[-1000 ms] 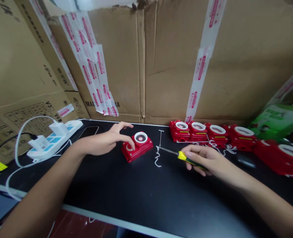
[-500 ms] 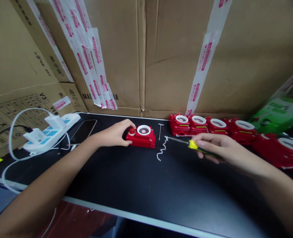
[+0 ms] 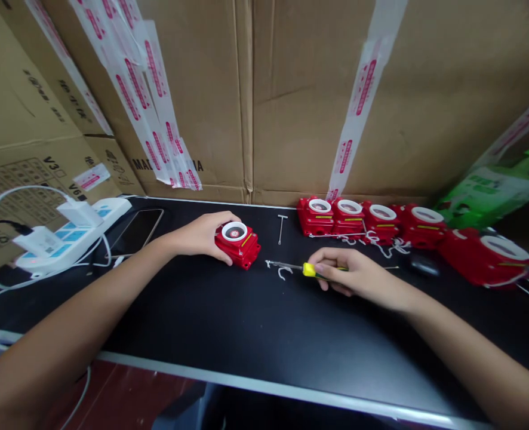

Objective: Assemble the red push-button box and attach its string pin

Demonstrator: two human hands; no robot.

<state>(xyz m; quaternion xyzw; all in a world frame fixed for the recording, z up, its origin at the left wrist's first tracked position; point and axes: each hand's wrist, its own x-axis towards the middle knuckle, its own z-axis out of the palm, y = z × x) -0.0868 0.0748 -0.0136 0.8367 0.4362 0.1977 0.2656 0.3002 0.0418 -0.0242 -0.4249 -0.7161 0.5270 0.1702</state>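
My left hand (image 3: 205,236) is closed round the left end of a red box-shaped device (image 3: 249,250) with a white ring on top, on the black tabletop. The fingers cover the end where a red knob sits. In my right hand (image 3: 343,270) is a screwdriver (image 3: 308,270) with a yellow and dark handle, its shaft pointing left toward the red device, apart from it. Close to its tip hangs or lies a short white cord (image 3: 284,273); whether they touch I cannot tell. Behind them lies a small metal T-shaped tool (image 3: 281,229).
Several similar red devices (image 3: 347,216) stand in a row at the back right, with white cords before them. A green bottle (image 3: 492,188) is behind. On the left lie a phone (image 3: 142,229) and a white power strip (image 3: 112,209) with plugged-in chargers. Cardboard (image 3: 300,107) rises behind.
The red device has turned in my left hand, its right end swinging toward me. My right hand has brought the screwdriver and white cord left, nearer the device. The view has shifted slightly.
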